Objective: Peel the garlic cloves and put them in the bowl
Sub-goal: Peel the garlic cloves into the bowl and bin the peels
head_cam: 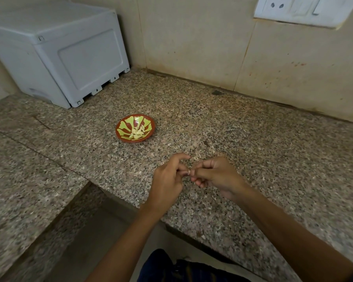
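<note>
Both hands meet above the speckled granite bench [253,139]; the left hand [167,180] and right hand [216,174] pinch a small pale garlic clove [189,173] between fingertips. Peeled cloves [137,132] lie in the red-and-green patterned bowl [149,121] farther back.

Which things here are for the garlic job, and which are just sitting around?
For the job:
left hand and right hand, pinching a small clove between them
bowl
peeled cloves in it

Just sitting around:
grey box
wall socket
</note>
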